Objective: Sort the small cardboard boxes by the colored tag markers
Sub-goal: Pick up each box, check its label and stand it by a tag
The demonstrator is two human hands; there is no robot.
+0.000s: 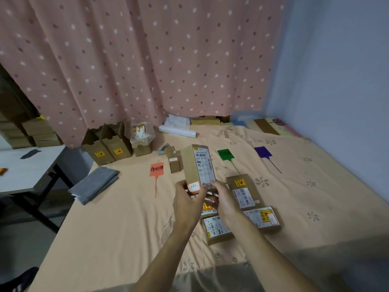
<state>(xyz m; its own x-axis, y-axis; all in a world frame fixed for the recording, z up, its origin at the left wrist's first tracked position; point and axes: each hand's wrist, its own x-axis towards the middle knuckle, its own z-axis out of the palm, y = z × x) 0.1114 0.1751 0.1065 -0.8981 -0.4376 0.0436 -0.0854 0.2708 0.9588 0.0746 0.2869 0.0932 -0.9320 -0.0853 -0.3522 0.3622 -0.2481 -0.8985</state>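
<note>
Both hands hold one small cardboard box (pixel 196 165) upright above the bed, its white shipping label facing me and a small orange-edged sticker near its lower end. My left hand (pixel 188 200) grips its bottom left and my right hand (pixel 224 200) its bottom right. On the peach bedspread lie three tag markers: an orange tag (pixel 156 169) with handwriting, a green tag (pixel 225 154) and a purple tag (pixel 262 152). A small box (pixel 174 163) stands just right of the orange tag. Several labelled boxes (pixel 245 191) lie in a cluster under and right of my hands.
Open cartons (pixel 107 147) stand against the dotted pink curtain at the bed's far left, with a bagged toy (pixel 140 133) and a white roll (pixel 179 131). A folded grey cloth (pixel 95 183) lies near the left edge. A white table (pixel 25 169) stands left of the bed.
</note>
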